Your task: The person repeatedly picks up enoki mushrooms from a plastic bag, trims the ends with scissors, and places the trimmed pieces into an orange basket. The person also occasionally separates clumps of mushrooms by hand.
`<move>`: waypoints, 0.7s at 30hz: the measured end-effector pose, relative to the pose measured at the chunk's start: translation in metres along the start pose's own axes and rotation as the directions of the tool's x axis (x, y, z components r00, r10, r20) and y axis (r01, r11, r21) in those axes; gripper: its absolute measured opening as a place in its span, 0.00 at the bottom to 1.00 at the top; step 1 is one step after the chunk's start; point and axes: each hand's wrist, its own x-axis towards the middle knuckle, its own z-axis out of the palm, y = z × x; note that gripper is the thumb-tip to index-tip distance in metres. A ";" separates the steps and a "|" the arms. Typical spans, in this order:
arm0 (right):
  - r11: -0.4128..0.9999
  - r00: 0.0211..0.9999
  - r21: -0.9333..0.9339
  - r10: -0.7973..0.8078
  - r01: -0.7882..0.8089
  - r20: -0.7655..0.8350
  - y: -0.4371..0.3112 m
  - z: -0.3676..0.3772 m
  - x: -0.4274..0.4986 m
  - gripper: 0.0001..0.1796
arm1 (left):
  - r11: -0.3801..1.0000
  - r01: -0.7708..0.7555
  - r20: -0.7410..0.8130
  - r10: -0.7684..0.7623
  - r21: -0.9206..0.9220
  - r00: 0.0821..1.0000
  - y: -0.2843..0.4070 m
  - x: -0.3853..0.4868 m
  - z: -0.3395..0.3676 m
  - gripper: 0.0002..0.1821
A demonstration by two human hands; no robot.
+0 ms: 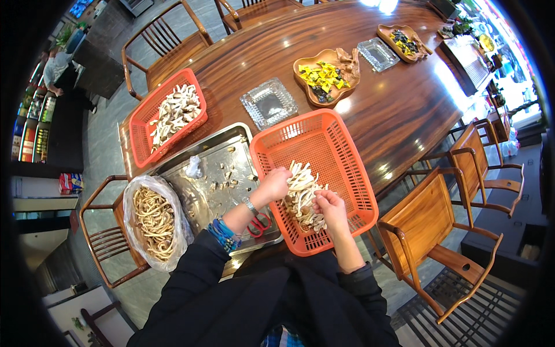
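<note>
An orange plastic basket [347, 130] lies before me, its near part holding a pile of pale, long-stemmed mushrooms [301, 182]. My left hand [275, 185], with a metal watch and blue bracelets at the wrist, is over the pile's left side. Its fingers are curled down, and what they hold is hidden. On the pile's right side, my right hand [331, 210] pinches thumb and fingertips together on what looks like a mushroom piece. Beneath my left forearm, red-handled scissors [259, 224] lie in a metal tray [204, 191] scattered with small mushroom scraps.
A clear plastic bag [184, 230] of whole mushrooms [156, 221] stands left of the tray. Behind it is another orange basket [135, 134] of mushroom pieces. Glass trays [269, 102] and a wooden dish [303, 65] of wrapped sweets sit farther back. Wooden chairs [422, 217] flank the table; a person [56, 71] stands far left.
</note>
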 end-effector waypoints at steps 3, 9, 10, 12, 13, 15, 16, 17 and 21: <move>1.000 1.000 0.013 -0.002 0.002 0.030 0.004 0.010 -0.003 0.08 | 0.987 -0.052 0.001 0.053 0.150 0.999 0.003 -0.011 0.000 0.09; 0.996 1.000 -0.083 -0.016 0.018 0.017 0.003 0.025 -0.016 0.15 | 0.948 -0.141 -0.075 0.168 0.284 0.983 0.010 -0.026 0.001 0.09; 0.996 0.999 -0.080 -0.025 0.027 0.026 0.003 0.026 -0.019 0.15 | 0.951 -0.159 -0.125 0.198 0.264 0.972 0.010 -0.029 -0.001 0.10; 0.991 0.999 -0.133 0.006 -0.011 -0.037 0.005 0.032 -0.025 0.18 | 0.948 -0.217 -0.287 0.279 0.231 0.916 0.010 -0.039 -0.006 0.11; 0.972 0.999 -0.233 -0.032 0.033 0.007 0.006 0.034 -0.029 0.19 | 0.950 -0.232 -0.345 0.293 0.207 0.892 0.009 -0.047 -0.010 0.09; 0.983 0.994 -0.178 -0.025 0.044 0.105 0.012 0.043 -0.039 0.17 | 0.968 -0.226 -0.515 0.251 0.111 0.820 0.006 -0.080 -0.017 0.09; 0.951 0.985 -0.284 -0.078 0.119 0.154 0.019 0.054 -0.038 0.15 | 0.988 -0.155 -0.519 0.139 0.014 0.843 0.004 -0.097 -0.022 0.10; 0.877 0.979 -0.455 -0.078 0.157 0.186 0.028 0.064 -0.037 0.12 | 0.987 -0.154 -0.580 0.096 -0.050 0.809 -0.001 -0.118 -0.028 0.10; 0.524 0.808 -0.640 -0.182 0.562 0.561 0.079 0.103 -0.033 0.06 | 0.999 0.032 -0.756 -0.044 -0.031 0.653 -0.040 -0.201 -0.047 0.11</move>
